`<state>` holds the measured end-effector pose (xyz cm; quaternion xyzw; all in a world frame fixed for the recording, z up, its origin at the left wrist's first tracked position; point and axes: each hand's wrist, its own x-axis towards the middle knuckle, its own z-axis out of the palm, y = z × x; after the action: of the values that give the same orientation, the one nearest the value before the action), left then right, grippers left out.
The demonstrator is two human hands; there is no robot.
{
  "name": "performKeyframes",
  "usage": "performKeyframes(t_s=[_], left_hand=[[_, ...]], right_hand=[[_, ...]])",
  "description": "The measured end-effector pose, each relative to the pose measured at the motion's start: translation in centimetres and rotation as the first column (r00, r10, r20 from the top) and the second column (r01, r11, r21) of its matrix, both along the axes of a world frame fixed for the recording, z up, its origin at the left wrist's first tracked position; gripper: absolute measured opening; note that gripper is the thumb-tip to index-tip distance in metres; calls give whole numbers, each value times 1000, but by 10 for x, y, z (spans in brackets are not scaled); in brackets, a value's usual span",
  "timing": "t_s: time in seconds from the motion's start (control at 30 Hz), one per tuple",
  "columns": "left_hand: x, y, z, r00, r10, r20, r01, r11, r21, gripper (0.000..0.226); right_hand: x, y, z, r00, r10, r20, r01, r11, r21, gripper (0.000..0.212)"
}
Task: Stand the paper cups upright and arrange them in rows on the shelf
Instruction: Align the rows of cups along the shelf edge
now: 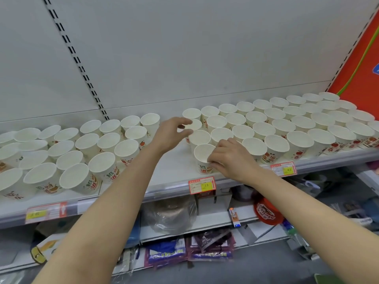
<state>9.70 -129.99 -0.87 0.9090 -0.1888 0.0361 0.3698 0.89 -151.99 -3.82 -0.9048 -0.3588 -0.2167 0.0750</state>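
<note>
Many white paper cups with red and green print stand upright on the white shelf (174,167). On the right they form neat rows (287,124); on the left they stand in a looser cluster (67,152). My right hand (229,158) grips the front cup (202,155) at the left end of the right block, fingers curled over its rim and side. My left hand (171,133) hovers at a cup (195,124) in the second row from the back, thumb and fingers spread around its rim, holding nothing that I can see.
A bare strip of shelf lies between the two cup groups. Price tags (202,185) hang on the shelf's front rail. The lower shelf holds bagged goods (172,214) and packets. A red panel (361,64) borders the right end.
</note>
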Motion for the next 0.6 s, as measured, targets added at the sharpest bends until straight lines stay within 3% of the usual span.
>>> performKeyframes(t_s=[0.2, 0.33, 0.6], left_hand=[[11, -11, -12, 981, 101, -167, -85, 991, 102, 44], [18, -16, -20, 995, 104, -1, -103, 985, 137, 32], [31, -19, -11, 971, 18, 239, -117, 905, 408, 23]], right_hand=[[2, -3, 2, 999, -36, -27, 36, 999, -16, 7], [3, -5, 2, 998, -45, -31, 45, 999, -17, 5], [4, -2, 0, 998, -29, -57, 30, 999, 19, 9]])
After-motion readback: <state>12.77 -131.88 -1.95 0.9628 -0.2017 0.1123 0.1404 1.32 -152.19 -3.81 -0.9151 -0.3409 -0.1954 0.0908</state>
